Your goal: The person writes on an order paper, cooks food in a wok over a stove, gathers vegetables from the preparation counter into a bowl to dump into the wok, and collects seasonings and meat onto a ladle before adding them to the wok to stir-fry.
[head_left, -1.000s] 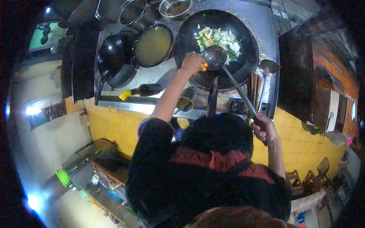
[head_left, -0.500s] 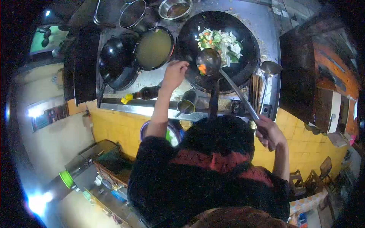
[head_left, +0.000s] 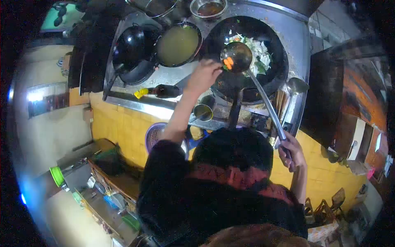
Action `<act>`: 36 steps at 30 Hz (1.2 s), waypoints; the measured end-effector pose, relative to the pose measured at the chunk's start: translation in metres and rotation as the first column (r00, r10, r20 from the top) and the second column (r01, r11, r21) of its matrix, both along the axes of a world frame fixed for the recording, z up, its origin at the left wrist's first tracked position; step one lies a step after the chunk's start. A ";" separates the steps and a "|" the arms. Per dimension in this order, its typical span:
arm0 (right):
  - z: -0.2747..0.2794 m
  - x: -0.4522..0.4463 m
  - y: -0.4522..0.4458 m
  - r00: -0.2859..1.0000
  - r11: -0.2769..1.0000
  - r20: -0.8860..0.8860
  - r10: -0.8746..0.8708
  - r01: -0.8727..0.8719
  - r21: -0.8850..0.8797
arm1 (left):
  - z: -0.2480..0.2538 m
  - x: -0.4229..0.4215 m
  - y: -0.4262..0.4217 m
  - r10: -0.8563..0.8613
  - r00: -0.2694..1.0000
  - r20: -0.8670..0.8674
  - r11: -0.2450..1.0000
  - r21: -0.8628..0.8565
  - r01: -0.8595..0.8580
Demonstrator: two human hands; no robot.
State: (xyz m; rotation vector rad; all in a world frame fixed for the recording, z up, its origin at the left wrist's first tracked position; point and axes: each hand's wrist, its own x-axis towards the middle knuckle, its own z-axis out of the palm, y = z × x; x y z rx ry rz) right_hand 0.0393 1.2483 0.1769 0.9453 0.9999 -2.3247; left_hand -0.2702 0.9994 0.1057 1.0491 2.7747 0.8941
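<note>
My right hand [head_left: 293, 153] is wrapped round the handle of a long metal ladle. The ladle's bowl [head_left: 236, 53] is over the large black wok [head_left: 276, 45], with orange carrot pieces [head_left: 228, 62] in it. Chopped cabbage and leafy vegetables [head_left: 260, 55] lie in the wok behind the bowl. My left hand [head_left: 204, 76] is at the wok's left rim, just left of the ladle bowl. Its fingers are bent towards the bowl, and what they hold, if anything, is too small to make out.
A pan of cloudy liquid [head_left: 178, 45] and black pans [head_left: 133, 49] stand at the left. Nearer are a yellow-capped bottle [head_left: 166, 91] and a metal cup [head_left: 203, 112]. A metal bowl [head_left: 209, 8] is behind. A second ladle [head_left: 297, 85] lies right of the wok.
My left hand drew back from the ladle bowl, then came near it again. Carrot pieces now lie in the bowl. The view has shifted a little.
</note>
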 end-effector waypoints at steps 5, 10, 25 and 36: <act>0.016 0.006 -0.003 0.996 0.995 -0.053 0.076 -0.072 0.076 | 0.010 -0.012 0.037 -0.275 0.927 -0.255 0.930 -0.313 0.190; 0.006 0.008 -0.027 0.999 0.991 -0.034 0.026 -0.021 0.129 | 0.032 0.047 0.050 0.096 0.914 0.394 0.995 -0.052 -0.082; -0.073 -0.069 -0.125 0.764 0.878 -0.566 0.309 -0.001 0.478 | 0.027 0.152 0.024 -0.008 0.315 0.949 0.934 0.119 -0.336; -0.159 0.088 -0.044 0.954 -0.327 0.293 0.061 -0.258 0.909 | 0.043 0.158 -0.049 -0.051 0.186 0.981 0.934 0.113 -0.340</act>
